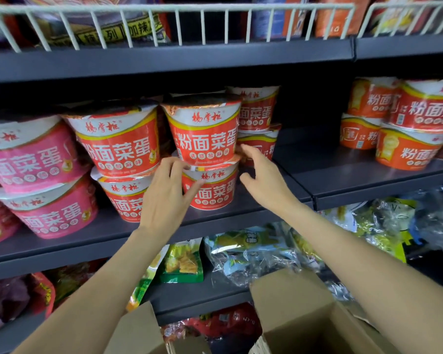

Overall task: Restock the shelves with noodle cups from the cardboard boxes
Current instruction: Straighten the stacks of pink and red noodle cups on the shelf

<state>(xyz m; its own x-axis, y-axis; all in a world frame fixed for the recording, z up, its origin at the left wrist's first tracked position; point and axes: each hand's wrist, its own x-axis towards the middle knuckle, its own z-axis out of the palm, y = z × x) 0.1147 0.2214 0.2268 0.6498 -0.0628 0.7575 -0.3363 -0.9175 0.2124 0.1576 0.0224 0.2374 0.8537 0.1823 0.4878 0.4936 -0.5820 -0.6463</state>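
Note:
Red noodle cups stand stacked two high on the dark middle shelf [241, 213]. The front stack has an upper cup [205, 129] on a lower cup [212, 187]. My left hand [166, 195] is spread open, its fingertips touching the lower cup's left rim. My right hand [264, 177] is open just right of that stack, fingers apart, holding nothing. Another red stack [120, 139] stands to the left, and more red cups [258, 108] sit behind. An open cardboard box [304, 318] lies below my arms.
Pink noodle cups [33, 154] fill the shelf's left end. Orange-red cups [407, 123] are stacked on the adjoining shelf at right, with bare shelf between. A white wire rail [164, 24] fronts the top shelf. Bagged snacks [253, 251] crowd the lower shelf.

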